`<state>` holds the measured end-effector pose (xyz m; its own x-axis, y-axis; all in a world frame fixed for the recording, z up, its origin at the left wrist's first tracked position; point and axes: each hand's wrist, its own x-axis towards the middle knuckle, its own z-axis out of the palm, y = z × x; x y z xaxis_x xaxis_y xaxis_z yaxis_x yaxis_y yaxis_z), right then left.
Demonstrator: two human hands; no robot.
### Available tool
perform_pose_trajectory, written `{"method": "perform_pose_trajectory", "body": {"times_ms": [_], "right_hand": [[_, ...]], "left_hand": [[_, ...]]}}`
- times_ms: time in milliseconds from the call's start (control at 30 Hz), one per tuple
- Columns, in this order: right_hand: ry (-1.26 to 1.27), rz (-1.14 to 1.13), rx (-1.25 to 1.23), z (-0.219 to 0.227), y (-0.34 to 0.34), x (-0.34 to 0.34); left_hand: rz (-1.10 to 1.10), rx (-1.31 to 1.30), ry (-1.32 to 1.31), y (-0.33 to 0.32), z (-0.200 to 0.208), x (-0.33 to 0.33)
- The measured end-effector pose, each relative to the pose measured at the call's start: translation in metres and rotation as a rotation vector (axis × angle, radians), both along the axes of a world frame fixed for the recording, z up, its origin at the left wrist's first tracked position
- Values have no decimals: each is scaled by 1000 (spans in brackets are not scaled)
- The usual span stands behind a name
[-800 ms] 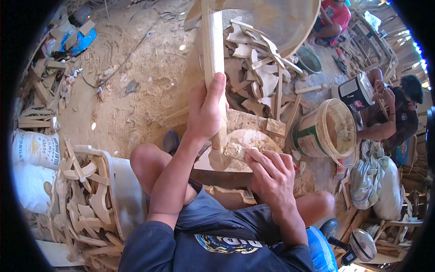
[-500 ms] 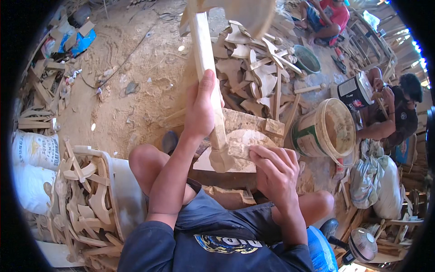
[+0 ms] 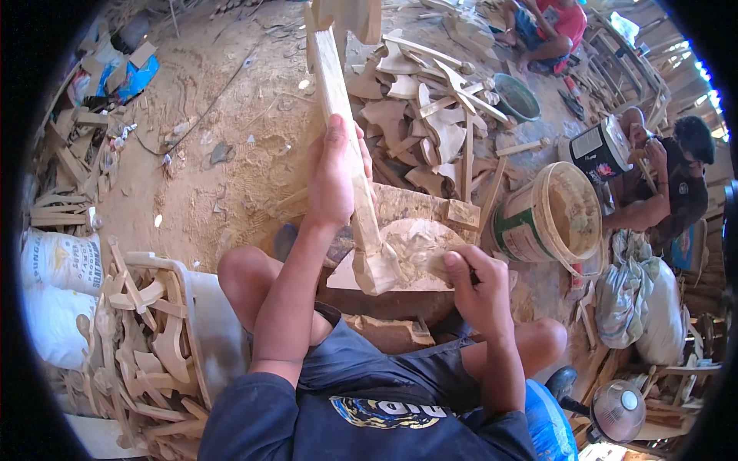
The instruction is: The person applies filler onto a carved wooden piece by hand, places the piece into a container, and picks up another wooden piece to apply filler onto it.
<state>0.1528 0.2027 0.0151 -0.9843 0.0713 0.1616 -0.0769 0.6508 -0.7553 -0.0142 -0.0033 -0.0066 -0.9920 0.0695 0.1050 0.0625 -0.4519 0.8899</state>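
Note:
My left hand (image 3: 333,180) is wrapped round the shaft of a long pale wooden piece (image 3: 337,81). Its wide, curved far end rises toward the top edge, and its knobbed near end points at my lap. My right hand (image 3: 483,286) is closed, thumb against curled fingers, just right of the knob and apart from it. What it grips, if anything, I cannot make out. Under the knob and the right hand lies a pale round patch (image 3: 415,234) on a wooden block (image 3: 407,201), with a white sheet (image 3: 347,275) along the block's near side.
Many cut wooden pieces (image 3: 442,127) lie heaped ahead. To the right stand a dusty bucket (image 3: 530,223), a dark basin (image 3: 516,97) and a black bucket (image 3: 596,150). Two people sit beyond. A bin of wooden offcuts (image 3: 192,307) is at my left, a small fan (image 3: 617,411) at my right.
My right hand has drawn back to the right, away from the knob, where it pressed a pale, rough pad. The wooden piece's far end has turned and shifted left in my left hand.

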Motion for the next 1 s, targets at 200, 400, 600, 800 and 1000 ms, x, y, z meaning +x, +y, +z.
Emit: {"method": "perform_pose_trajectory", "body": {"times_ms": [200, 400, 600, 800, 1000], "right_hand": [[-70, 32, 90, -7, -14, 0], [-200, 38, 329, 6, -9, 2], [-153, -40, 196, 3, -15, 1], [-293, 21, 395, 5, -14, 2], [-311, -64, 228, 5, -17, -5]], "left_hand": [[20, -61, 3, 8, 6, 10], [6, -182, 153, 8, 6, 14], [32, -150, 154, 10, 1, 10], [-5, -210, 244, 10, -2, 15], [3, -303, 320, 17, -4, 21]]}}
